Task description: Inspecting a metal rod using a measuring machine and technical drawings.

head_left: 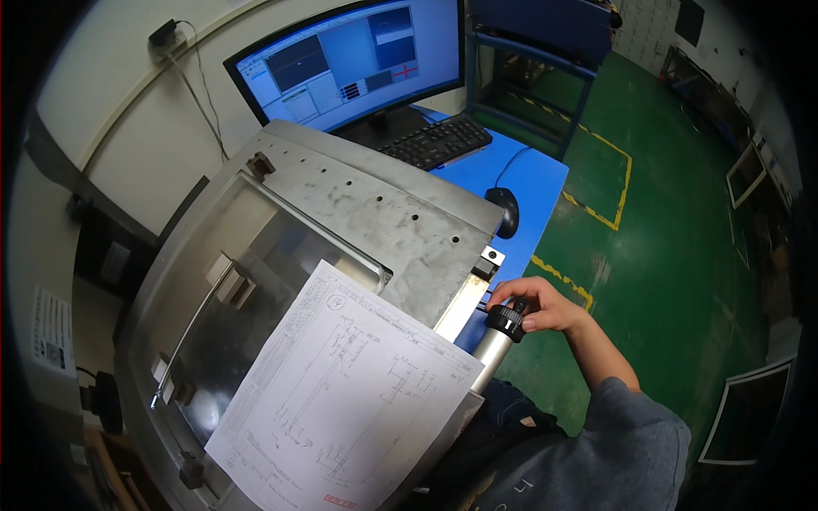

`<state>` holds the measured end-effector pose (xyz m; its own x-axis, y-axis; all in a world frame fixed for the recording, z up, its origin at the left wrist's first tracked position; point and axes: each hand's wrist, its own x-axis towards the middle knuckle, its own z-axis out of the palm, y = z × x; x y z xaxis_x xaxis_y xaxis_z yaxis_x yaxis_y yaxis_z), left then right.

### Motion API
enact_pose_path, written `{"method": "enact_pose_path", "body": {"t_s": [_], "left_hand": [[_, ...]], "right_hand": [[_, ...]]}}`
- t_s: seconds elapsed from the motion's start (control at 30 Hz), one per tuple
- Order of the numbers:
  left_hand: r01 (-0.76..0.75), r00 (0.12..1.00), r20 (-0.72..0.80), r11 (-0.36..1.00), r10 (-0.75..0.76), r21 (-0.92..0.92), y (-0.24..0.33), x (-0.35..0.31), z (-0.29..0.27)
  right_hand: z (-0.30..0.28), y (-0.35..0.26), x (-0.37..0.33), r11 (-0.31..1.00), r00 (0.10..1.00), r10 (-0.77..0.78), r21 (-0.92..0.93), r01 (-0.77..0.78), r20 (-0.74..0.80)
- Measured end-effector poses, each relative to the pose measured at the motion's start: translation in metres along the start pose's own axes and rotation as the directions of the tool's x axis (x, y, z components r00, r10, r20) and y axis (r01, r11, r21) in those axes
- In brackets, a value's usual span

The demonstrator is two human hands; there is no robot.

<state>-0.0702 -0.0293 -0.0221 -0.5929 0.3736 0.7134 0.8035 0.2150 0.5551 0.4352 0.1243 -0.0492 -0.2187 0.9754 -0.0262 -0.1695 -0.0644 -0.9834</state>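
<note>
My right hand is closed around the small crank handle of a black ridged handwheel, which sits on the end of a silver cylinder at the right side of a metal measuring stage. My left hand is out of view. A white paper drawing with line sketches lies over the stage's near right part, covering some of the glass plate. On the glass, a thin bent metal rod rests across two small blocks, one of them a brownish block.
Behind the stage a monitor shows a software window. A black keyboard and a black mouse lie on the blue table. Beyond is a green floor with yellow lines. A blue metal frame stands at the back.
</note>
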Motion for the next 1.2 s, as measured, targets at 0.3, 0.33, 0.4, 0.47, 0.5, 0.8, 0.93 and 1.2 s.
{"method": "enact_pose_path", "body": {"t_s": [0.3, 0.33, 0.4, 0.47, 0.5, 0.8, 0.93, 1.2], "left_hand": [[-0.019, 1.0, -0.001, 1.0, 0.019, 0.023, -0.002, 0.001, 0.0], [-0.028, 1.0, 0.001, 1.0, 0.028, 0.012, -0.002, 0.001, 0.0], [-0.026, 1.0, 0.003, 1.0, 0.026, 0.012, -0.002, 0.0, 0.0], [-0.024, 1.0, 0.005, 1.0, 0.024, 0.011, -0.002, 0.0, 0.0], [-0.01, 1.0, 0.01, 1.0, 0.01, 0.013, -0.003, 0.0, -0.001], [0.051, 0.999, 0.015, 0.997, -0.052, 0.052, -0.013, -0.001, -0.004], [0.031, 0.999, 0.023, 0.999, -0.031, 0.028, -0.009, -0.002, -0.002], [0.04, 0.999, 0.021, 0.999, -0.041, 0.03, -0.009, -0.001, -0.004]], "right_hand": [[-0.001, -0.003, -0.001, 0.998, 1.0, 0.024, -0.052, -0.024, 0.006], [-0.001, -0.003, 0.0, 0.998, 1.0, 0.029, -0.054, -0.028, 0.009], [-0.001, -0.003, 0.0, 0.998, 0.999, 0.034, -0.055, -0.033, 0.012], [0.0, -0.002, 0.0, 0.999, 1.0, 0.029, -0.04, -0.029, -0.001], [0.0, -0.003, 0.0, 0.999, 1.0, 0.029, -0.04, -0.029, -0.002], [0.0, -0.004, -0.001, 0.999, 0.999, 0.041, -0.032, -0.04, 0.01], [0.0, -0.004, -0.001, 0.999, 0.999, 0.048, -0.025, -0.048, 0.007], [0.002, -0.005, -0.003, 0.999, 0.999, 0.053, -0.014, -0.053, 0.002]]}}
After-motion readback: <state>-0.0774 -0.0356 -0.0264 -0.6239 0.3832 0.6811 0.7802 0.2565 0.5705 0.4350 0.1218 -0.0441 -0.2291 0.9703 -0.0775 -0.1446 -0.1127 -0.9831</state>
